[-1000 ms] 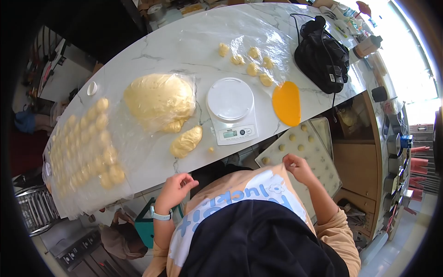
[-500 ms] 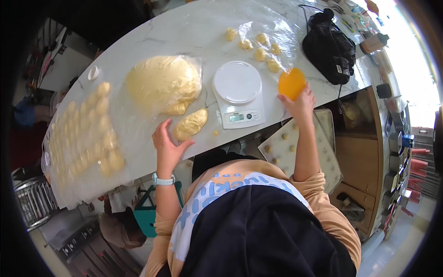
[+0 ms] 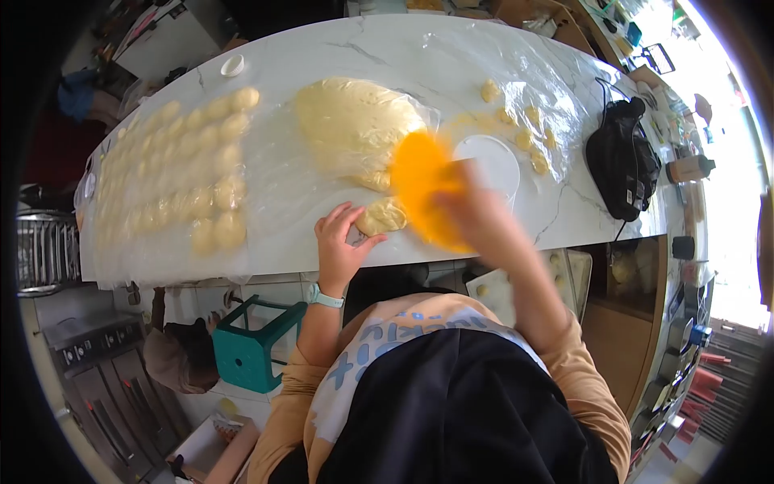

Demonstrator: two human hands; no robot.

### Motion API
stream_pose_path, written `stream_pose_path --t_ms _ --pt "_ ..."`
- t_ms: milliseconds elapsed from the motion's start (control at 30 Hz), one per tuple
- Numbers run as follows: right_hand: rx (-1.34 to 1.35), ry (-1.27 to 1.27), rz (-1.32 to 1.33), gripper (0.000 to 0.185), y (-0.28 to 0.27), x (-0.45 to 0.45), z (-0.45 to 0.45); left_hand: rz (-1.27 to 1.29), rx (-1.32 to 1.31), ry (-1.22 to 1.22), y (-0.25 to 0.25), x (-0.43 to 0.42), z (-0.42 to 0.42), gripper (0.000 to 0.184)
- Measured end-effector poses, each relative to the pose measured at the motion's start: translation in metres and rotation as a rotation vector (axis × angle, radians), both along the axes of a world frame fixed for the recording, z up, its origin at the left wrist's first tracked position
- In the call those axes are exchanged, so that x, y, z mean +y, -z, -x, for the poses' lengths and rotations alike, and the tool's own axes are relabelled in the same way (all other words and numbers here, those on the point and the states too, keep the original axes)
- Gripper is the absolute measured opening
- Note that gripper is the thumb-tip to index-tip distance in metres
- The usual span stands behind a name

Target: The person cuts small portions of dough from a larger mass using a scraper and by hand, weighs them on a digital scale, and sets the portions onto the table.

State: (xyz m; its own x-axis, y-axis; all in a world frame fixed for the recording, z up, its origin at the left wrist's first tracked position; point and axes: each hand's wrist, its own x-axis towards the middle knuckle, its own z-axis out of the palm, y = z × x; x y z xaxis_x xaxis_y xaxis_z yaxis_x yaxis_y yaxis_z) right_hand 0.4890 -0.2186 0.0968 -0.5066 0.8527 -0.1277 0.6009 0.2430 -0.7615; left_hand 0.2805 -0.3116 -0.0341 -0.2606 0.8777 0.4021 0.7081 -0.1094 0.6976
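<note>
L hand [image 3: 343, 244] pinched 1 soft, glossy dough pc [image 3: 382, 217]; blurred R hand [image 3: 476, 211] gripped flat orange scraper [image 3: 423, 185], blocking part of rd. white scale [image 3: 490, 165].

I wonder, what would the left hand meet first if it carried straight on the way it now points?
The left hand would most likely meet the small dough piece between its thumb and fingers first. Beyond that, perhaps the large dough mound, though depth is unclear from this single view.
</note>
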Motion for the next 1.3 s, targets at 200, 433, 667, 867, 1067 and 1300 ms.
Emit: stream_pose_path --t_ms 200,433,667,867,1067,1300 --pt "-0.268 -0.439 -0.329 0.034 0.041 -0.003 0.109 0.115 -0.089 -0.052 0.013 -0.016 0.004 0.036" --pt "0.148 -0.132 -0.306 0.032 0.121 -0.035 0.045 0.052 -0.645 0.073 -0.019 -0.015 -0.015 0.025" --pt "0.644 0.725 -0.557 0.028 0.063 -0.013 -0.054 0.459 -1.171 0.421 -0.062 0.069 -0.053 0.025" --pt "0.67 0.904 -0.643 0.029 0.048 -0.022 -0.103 0.364 -1.034 0.47 -0.042 0.091 -0.1 0.016" --pt "0.702 0.991 -0.601 0.029 0.05 -0.041 -0.123 0.192 0.013 0.322 -0.019 0.003 -0.083 0.014" --pt "0.689 1.0 -0.628 0.026 0.048 -0.032 -0.123 -0.038 -0.031 -0.02 -0.026 0.009 -0.039 0.014"
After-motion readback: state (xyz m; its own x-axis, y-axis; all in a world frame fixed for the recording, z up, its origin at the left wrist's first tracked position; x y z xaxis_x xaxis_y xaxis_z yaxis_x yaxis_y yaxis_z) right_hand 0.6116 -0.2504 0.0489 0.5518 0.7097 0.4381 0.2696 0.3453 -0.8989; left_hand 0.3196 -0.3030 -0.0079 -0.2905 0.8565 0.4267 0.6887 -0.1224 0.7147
